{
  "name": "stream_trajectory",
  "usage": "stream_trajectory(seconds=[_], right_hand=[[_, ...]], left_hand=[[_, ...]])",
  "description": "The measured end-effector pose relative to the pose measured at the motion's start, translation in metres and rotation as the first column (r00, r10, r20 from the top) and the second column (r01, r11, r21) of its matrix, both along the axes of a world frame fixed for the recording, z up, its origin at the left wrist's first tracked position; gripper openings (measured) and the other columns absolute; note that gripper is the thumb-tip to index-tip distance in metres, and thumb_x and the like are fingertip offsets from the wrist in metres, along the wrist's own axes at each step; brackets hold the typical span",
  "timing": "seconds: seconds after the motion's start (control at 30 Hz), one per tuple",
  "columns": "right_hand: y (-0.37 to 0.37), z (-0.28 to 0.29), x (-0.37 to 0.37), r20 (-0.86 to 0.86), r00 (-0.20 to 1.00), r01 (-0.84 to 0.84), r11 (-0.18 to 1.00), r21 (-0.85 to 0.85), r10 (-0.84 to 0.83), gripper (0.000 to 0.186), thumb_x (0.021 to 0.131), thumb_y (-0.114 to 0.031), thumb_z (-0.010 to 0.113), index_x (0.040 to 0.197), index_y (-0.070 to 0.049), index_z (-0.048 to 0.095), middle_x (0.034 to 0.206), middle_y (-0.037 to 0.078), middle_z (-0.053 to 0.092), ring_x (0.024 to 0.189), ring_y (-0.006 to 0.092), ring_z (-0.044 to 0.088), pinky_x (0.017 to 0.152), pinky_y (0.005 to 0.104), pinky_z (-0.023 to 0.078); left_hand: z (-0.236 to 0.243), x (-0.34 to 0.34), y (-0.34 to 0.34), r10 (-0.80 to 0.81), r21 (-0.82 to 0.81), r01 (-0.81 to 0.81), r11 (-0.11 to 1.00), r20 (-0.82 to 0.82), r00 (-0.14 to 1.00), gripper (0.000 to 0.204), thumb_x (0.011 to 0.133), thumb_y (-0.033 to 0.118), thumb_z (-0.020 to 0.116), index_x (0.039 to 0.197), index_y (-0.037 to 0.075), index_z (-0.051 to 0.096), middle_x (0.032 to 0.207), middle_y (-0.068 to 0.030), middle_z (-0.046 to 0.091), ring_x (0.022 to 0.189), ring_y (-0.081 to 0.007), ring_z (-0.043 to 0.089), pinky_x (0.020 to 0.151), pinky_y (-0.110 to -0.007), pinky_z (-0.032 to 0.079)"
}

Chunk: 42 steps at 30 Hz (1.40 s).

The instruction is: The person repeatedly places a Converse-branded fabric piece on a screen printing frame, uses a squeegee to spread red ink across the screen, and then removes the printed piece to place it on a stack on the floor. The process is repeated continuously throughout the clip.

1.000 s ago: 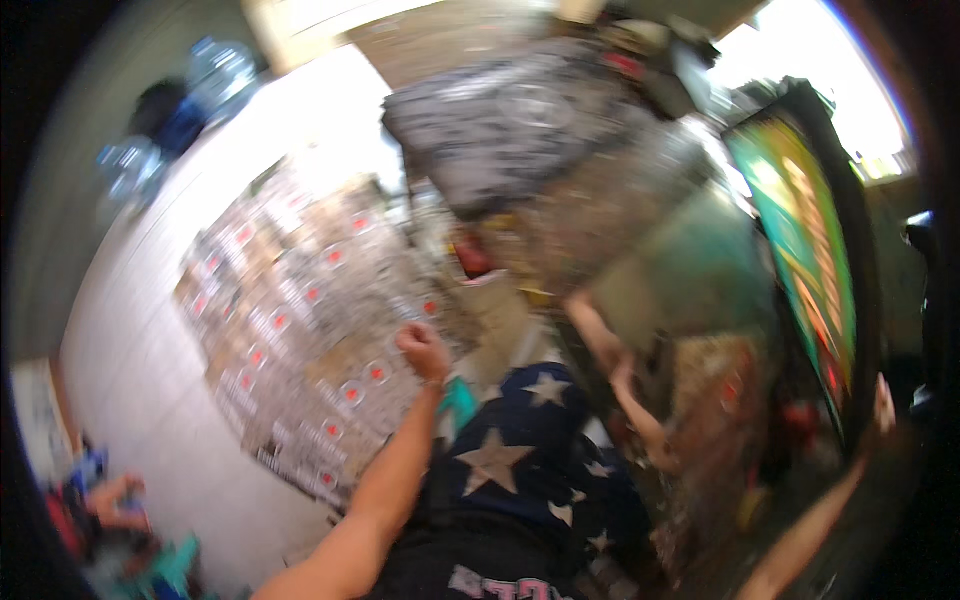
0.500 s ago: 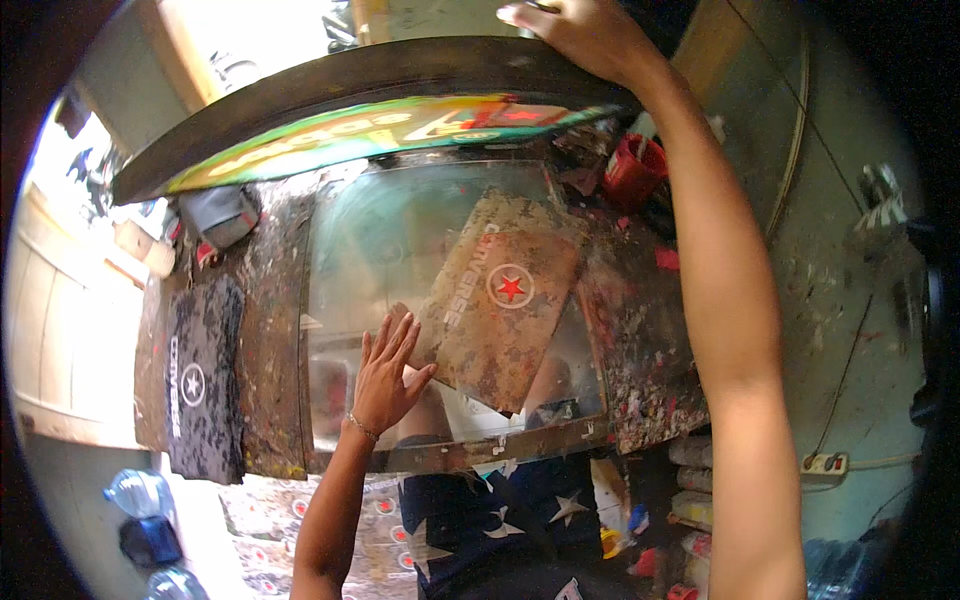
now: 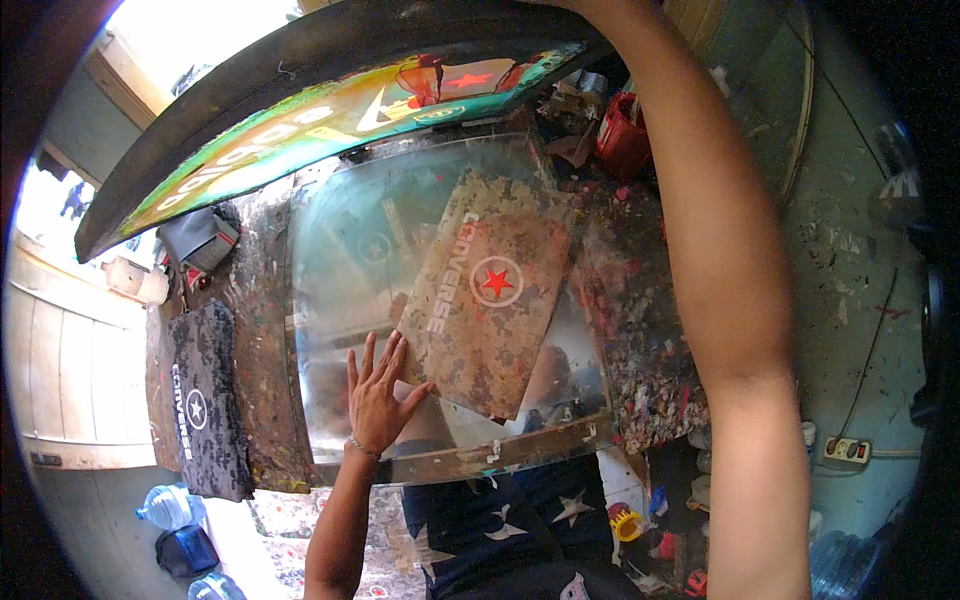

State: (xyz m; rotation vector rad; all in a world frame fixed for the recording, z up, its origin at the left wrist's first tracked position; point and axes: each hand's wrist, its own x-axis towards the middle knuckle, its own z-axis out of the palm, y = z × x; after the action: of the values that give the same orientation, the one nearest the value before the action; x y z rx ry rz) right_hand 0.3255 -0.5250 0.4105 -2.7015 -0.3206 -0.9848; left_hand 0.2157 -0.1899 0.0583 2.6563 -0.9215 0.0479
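A brown camouflage fabric piece (image 3: 490, 345) with a red star in a ring and pale lettering lies askew on a glass sheet (image 3: 335, 290). My left hand (image 3: 378, 405) is spread flat on the glass, its fingertips at the fabric's left edge. Beyond them a dark-rimmed screen-printing frame (image 3: 290, 85), its mesh stained green, yellow and red, stands tilted up. My right arm reaches over the table to the frame's far right corner. Only a bit of my right hand (image 3: 575, 5) shows at the picture's top; its fingers are out of sight.
A folded grey camouflage cloth (image 3: 208, 400) hangs over the table's left end. A grey pouch (image 3: 200, 240) sits behind it, and a red cup (image 3: 622, 135) stands at the back right. Water bottles (image 3: 170, 507) are at lower left; a power socket (image 3: 847, 450) is on the right wall.
The printing frame now stands higher and shows more of its coloured mesh. My right hand has gone mostly past the picture's top edge. My left hand stays by the fabric; the view has shifted slightly.
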Motion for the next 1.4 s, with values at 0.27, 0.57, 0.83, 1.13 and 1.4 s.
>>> stream_trajectory(seconds=[0.27, 0.57, 0.83, 1.13, 1.4], right_hand=[[0.001, 0.008, -0.008, -0.173, 0.985, 0.003, 0.999, 0.043, 0.004, 0.055, 0.094, -0.043, 0.06, 0.087, 0.01, 0.071, 0.099, 0.034, 0.068, 0.097, 0.0449, 0.068, 0.092, 0.0449, 0.052], [0.006, 0.004, -0.01, -0.072, 0.997, 0.018, 1.0, 0.001, -0.018, 0.052, 0.094, -0.042, 0.06, 0.087, 0.009, 0.072, 0.098, 0.032, 0.069, 0.093, 0.0446, 0.068, 0.09, 0.0463, 0.051], [0.005, 0.004, -0.008, -0.089, 0.996, -0.008, 0.999, -0.037, 0.004, 0.051, 0.095, -0.041, 0.059, 0.088, 0.008, 0.072, 0.095, 0.031, 0.069, 0.091, 0.043, 0.068, 0.088, 0.0463, 0.051], [0.003, 0.002, -0.006, -0.06, 0.997, -0.041, 0.999, -0.02, 0.04, 0.049, 0.096, -0.039, 0.058, 0.086, 0.008, 0.072, 0.092, 0.031, 0.069, 0.089, 0.0428, 0.069, 0.087, 0.0463, 0.051], [0.008, 0.005, -0.013, -0.108, 0.994, -0.016, 1.0, 0.01, 0.017, 0.051, 0.095, -0.04, 0.06, 0.083, 0.008, 0.071, 0.09, 0.031, 0.069, 0.087, 0.0403, 0.07, 0.086, 0.0453, 0.051]], left_hand=[[0.002, -0.001, 0.0, 0.009, 0.078, -0.009, 0.997, -0.008, 1.0, 0.081, 0.092, 0.052, 0.065, 0.157, 0.011, 0.038, 0.164, -0.0015, 0.036, 0.156, -0.0288, 0.02, 0.126, -0.052, 0.005], [-0.003, -0.001, -0.001, 0.014, 0.108, -0.016, 0.994, 0.014, 1.0, 0.077, 0.098, 0.048, 0.057, 0.159, 0.008, 0.031, 0.166, -0.0058, 0.031, 0.156, -0.0293, 0.017, 0.126, -0.053, 0.003], [0.0, -0.002, -0.001, 0.022, 0.122, -0.022, 0.992, 0.006, 1.0, 0.078, 0.098, 0.051, 0.055, 0.159, 0.008, 0.032, 0.166, -0.0056, 0.031, 0.156, -0.0294, 0.016, 0.126, -0.053, 0.002], [0.001, -0.002, -0.002, 0.028, 0.099, -0.03, 0.995, 0.024, 0.999, 0.079, 0.096, 0.052, 0.058, 0.158, 0.009, 0.035, 0.165, -0.0039, 0.034, 0.156, -0.0293, 0.019, 0.126, -0.052, 0.004], [-0.006, 0.0, 0.006, 0.029, 0.095, -0.035, 0.995, 0.073, 0.997, 0.079, 0.095, 0.053, 0.059, 0.158, 0.009, 0.036, 0.164, -0.0091, 0.034, 0.156, -0.0317, 0.019, 0.126, -0.052, 0.005]])
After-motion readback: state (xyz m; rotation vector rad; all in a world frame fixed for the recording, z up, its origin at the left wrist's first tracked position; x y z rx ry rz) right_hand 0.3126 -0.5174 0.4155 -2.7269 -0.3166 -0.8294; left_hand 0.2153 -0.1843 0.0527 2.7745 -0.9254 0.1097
